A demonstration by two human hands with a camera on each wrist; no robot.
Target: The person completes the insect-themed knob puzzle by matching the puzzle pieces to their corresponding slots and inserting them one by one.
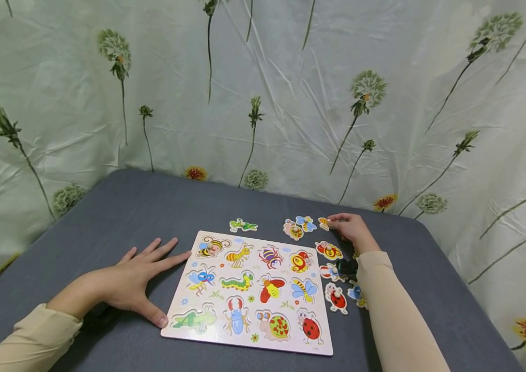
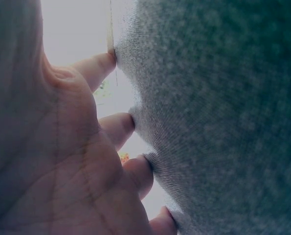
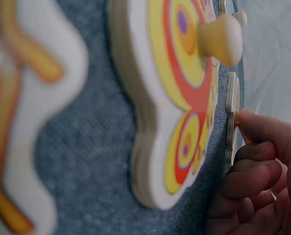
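Observation:
A wooden peg puzzle board (image 1: 216, 336) with insect pictures lies on the table. My left hand (image 1: 135, 279) is spread flat at its left side, thumb on the lower left corner and index fingertip at the left edge; in the left wrist view its fingers (image 2: 118, 128) touch the grey cloth. Behind the board's far right corner, my right hand (image 1: 350, 230) pinches the knob of an orange-striped insect piece (image 1: 324, 223), partly hidden by the fingers. The right wrist view shows that piece edge-on (image 3: 232, 120). A bee piece (image 1: 212, 247) lies at the board's top left slot.
Beyond the board lie a grasshopper piece (image 1: 243, 225), a snail piece (image 1: 293, 230) and a dragonfly piece (image 1: 306, 223). Along its right side are a butterfly piece (image 1: 329, 250), a beetle piece (image 1: 330, 272), a ladybug piece (image 1: 336, 298) and others partly under the right arm. A flowered curtain (image 1: 291, 129) hangs behind.

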